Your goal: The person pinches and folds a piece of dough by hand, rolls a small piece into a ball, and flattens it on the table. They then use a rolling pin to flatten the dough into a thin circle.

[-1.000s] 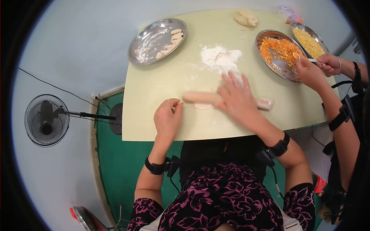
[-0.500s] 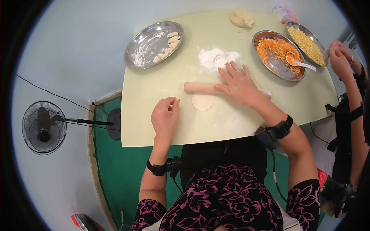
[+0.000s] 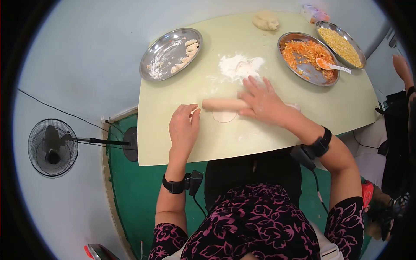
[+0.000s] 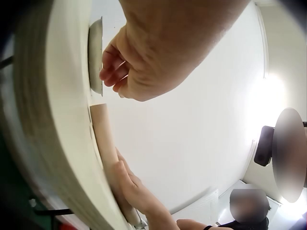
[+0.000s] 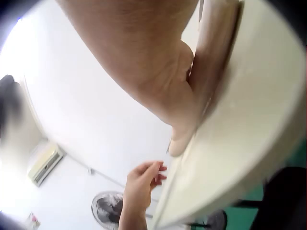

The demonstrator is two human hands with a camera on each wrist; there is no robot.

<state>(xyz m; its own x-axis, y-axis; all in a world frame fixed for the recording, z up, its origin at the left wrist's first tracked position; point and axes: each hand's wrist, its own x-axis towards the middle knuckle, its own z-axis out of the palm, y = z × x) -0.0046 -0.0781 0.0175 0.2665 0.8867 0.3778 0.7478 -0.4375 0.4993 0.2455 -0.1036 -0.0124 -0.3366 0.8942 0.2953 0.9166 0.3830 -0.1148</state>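
A wooden rolling pin (image 3: 220, 104) lies across the far part of a thin round dough wrapper (image 3: 224, 116) on the pale table. Over the pin spreads my right hand (image 3: 265, 103), palm down with its fingers extended, pressing on it; in the right wrist view the pin (image 5: 213, 52) runs beneath this hand. To the left of the wrapper, my left hand (image 3: 183, 125) hovers with loosely curled fingers. Nothing shows between those fingers in the left wrist view, where the hand (image 4: 144, 62) is raised beyond the pin's end (image 4: 100, 112).
Beyond the pin is a flour pile (image 3: 240, 67). A steel plate (image 3: 162, 69) with several dumplings stands far left, a dough lump (image 3: 265, 20) at the back. Far right are a plate of orange filling (image 3: 303, 52) with a spoon (image 3: 331, 66) and a plate of yellow bits (image 3: 340, 45).
The pin under my right hand has rolled away from me, then slightly back over the wrapper. The other person's hands have left the spoon, which now lies in the filling, and withdrawn rightward.
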